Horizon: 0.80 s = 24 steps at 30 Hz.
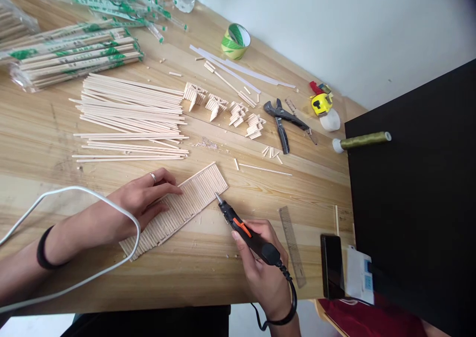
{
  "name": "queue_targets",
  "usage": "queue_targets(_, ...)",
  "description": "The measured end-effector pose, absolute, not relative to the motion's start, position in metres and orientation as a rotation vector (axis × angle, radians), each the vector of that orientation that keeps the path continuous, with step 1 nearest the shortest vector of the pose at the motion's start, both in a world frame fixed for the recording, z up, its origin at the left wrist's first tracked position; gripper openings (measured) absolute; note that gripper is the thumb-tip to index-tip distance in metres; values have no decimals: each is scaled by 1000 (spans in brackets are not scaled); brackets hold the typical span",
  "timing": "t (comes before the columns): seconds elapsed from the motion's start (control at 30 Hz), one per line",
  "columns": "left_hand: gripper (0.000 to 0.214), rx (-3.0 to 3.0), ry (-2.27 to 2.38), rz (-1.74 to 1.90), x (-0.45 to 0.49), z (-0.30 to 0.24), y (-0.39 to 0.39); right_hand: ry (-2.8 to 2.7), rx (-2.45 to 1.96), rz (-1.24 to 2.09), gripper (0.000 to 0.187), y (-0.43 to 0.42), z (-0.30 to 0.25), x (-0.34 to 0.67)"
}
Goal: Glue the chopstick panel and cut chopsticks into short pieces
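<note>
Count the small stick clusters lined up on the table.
4: first cluster beside the long sticks, then second, third, and fourth nearest the pliers-like tool.

The person's left hand [139,198] has slim fingers, and a narrow silver-coloured metal ring [153,177] circles one finger on its far side. A plain black, rounded band [41,250] wraps the left wrist, and the forearm to its left is bare. The right hand [266,280] is ungloved; a thin black loop [290,314] crosses its wrist, worn band or cable, one cannot tell. At the near edge, black material [148,323] appears to be clothing over the lap.
</note>
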<state>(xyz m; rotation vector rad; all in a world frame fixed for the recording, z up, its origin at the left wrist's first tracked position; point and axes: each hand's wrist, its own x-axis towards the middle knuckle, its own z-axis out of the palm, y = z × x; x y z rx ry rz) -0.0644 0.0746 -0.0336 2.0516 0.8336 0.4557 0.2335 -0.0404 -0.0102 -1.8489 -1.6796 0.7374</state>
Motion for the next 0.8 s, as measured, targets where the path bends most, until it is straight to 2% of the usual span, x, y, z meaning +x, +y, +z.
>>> queue_targets(0.23, 33, 2029, 849, 478, -65, -31, 76, -1709, -1852, 720, 12, -40, -6, 231)
queue_targets(0.4, 33, 2030, 873, 522, -63, -35, 74, -1751, -1772, 843, 14, -46, -7, 216)
queue_targets(0.8, 31, 2048, 863, 561, -63, -43, 71, -1656, -1881, 531, 12, -49, -13, 222)
